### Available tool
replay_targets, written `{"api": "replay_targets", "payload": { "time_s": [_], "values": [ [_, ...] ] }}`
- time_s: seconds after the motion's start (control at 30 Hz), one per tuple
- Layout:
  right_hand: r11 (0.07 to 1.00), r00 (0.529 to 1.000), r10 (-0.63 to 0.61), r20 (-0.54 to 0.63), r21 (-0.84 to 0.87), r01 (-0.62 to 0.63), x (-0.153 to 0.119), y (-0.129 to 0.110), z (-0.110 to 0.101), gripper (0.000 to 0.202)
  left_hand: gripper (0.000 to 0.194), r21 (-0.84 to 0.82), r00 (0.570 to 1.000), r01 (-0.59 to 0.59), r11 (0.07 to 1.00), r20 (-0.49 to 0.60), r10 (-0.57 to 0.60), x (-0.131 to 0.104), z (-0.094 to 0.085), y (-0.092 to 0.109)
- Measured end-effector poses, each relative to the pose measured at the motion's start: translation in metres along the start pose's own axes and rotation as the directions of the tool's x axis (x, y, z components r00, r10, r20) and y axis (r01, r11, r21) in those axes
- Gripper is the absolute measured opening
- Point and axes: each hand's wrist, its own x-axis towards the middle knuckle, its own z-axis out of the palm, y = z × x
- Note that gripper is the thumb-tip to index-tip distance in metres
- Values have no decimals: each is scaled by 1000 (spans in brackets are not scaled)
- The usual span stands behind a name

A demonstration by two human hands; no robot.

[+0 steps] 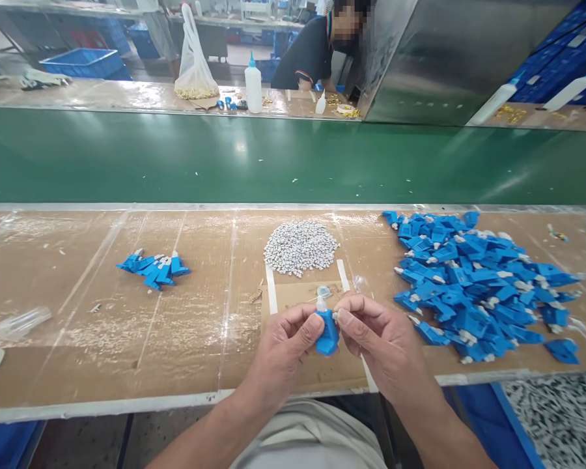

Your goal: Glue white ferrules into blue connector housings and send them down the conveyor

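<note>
Between my two hands, over a cardboard sheet (293,296) near the table's front edge, is a blue piece (327,333) with a whitish tip pointing away from me. My left hand (293,332) pinches its left side between thumb and fingers. The thumb and forefinger of my right hand (371,326) are pressed together at its upper right side, around a tiny whitish bit. Just beyond lies a round heap of small grey-white pieces (301,246). To the right spreads a large pile of blue pieces with white parts (473,286); a smaller blue group (155,268) lies left.
A green belt (273,159) runs behind the table. Beyond it are a white bottle (253,88), a plastic bag (194,62) and a person leaning over (305,55). A clear plastic piece (23,324) lies at left; a blue bin (501,423) stands below right.
</note>
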Motion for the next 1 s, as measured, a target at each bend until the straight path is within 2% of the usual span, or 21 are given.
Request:
{"api": "replay_targets", "payload": {
  "time_s": [0.23, 0.43, 0.53, 0.67, 0.77, 0.9, 1.0],
  "values": [
    [996, 999, -54, 1, -72, 54, -1, -3, 8, 22, 32, 71, 1000, -23, 997, -12, 24, -4, -4, -2],
    [968, 990, -131, -51, -221, 116, -2, -2, 14, 25, 33, 241, 986, -131, 962, -70, 152, -2, -7, -2],
    [970, 994, -98, -50, -229, 85, -1, 6, 13, 27, 31, 319, 981, -168, 933, -41, 191, 0, -12, -1],
    [977, 997, -59, -46, -208, 48, 0, 14, 10, 28, 32, 338, 989, -147, 930, 20, 149, 1, -18, 1],
    [992, 999, -31, -34, -127, 26, 1, 17, 7, 27, 32, 342, 991, -132, 930, 40, 126, 2, -20, 3],
    [987, 998, 59, 21, 147, -61, 5, 14, 6, 23, 30, 247, 989, -124, 961, 114, 99, 3, -18, 6],
    [959, 992, 111, 52, 258, -121, 5, 10, 7, 35, 28, 195, 985, -96, 976, 158, 66, 4, -13, 8]
  ]
}}
